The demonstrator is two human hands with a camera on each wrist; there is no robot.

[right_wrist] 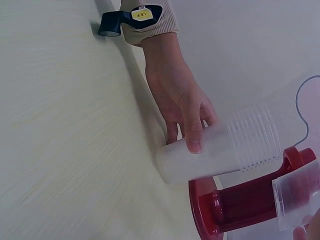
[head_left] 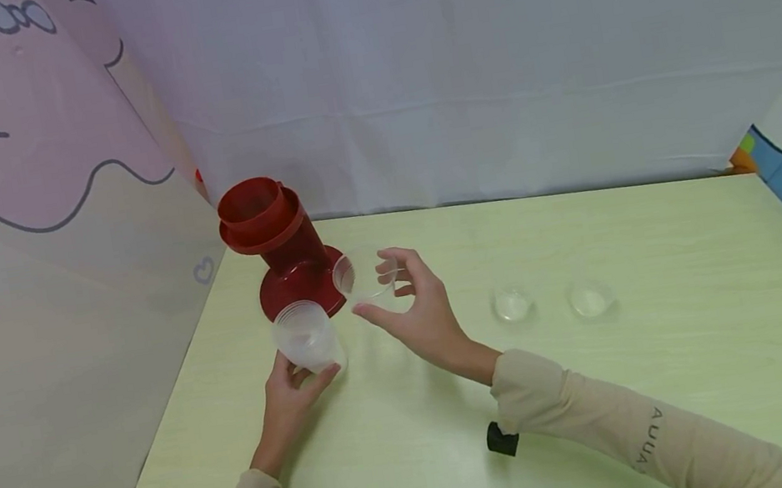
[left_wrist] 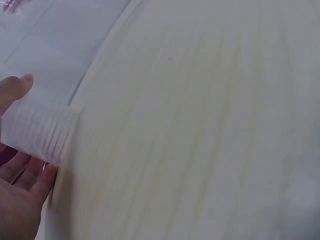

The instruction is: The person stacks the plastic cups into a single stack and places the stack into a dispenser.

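You're gripping tilted cup stack point(head_left: 306, 337) with left hand point(head_left: 294, 397), left of frame centre; right hand point(head_left: 426, 313) pinching clear cup point(head_left: 365, 282), just upper right. Slackening left grip, you're risking stack sliding apart.

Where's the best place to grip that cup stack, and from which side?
Probably the smooth lower body of the cup stack, from the person's side, where the left hand grips: the stack tilts open end up, and its layered rims look likelier to slip apart.

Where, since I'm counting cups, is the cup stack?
Head view: the left hand holds the stack left of centre, in front of the red stand.
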